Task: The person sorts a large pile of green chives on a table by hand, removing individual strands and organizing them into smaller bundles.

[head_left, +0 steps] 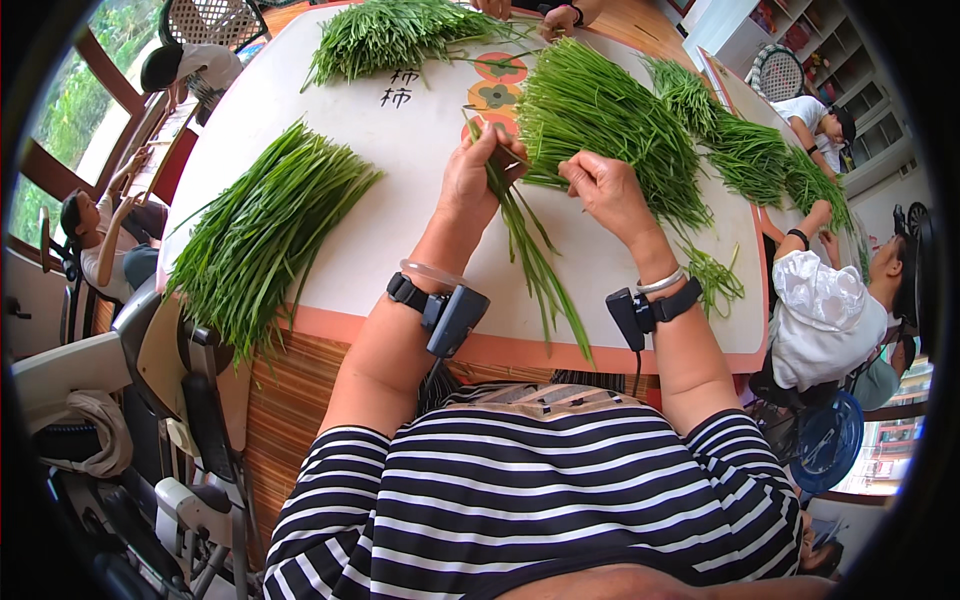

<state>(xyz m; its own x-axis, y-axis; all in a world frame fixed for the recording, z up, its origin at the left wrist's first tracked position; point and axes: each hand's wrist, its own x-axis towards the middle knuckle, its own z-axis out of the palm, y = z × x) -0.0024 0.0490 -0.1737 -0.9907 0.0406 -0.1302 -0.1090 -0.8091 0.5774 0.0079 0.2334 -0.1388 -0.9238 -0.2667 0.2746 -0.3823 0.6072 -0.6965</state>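
A thin bunch of garlic chives (535, 262) hangs from my left hand (472, 172), its long green leaves fanning down toward the table's near edge. That hand's fingers are closed around the upper ends. Just to the right, my right hand (607, 192) is closed in a pinch; what its fingertips hold, if anything, is too small to make out. Beyond it lies a large pile of garlic chives (605, 125), leaves pointing toward me. Another thick pile (275, 225) rests to the left. A few loose leaves (712, 278) lie right of my right wrist.
The pale mat (400, 270) has an orange border. A further pile of chives (400, 40) lies at the far side, near another person's hands (560, 20). More chives (755, 155) and people flank the right. Folded walkers or wheelchairs (200, 500) stand at the left.
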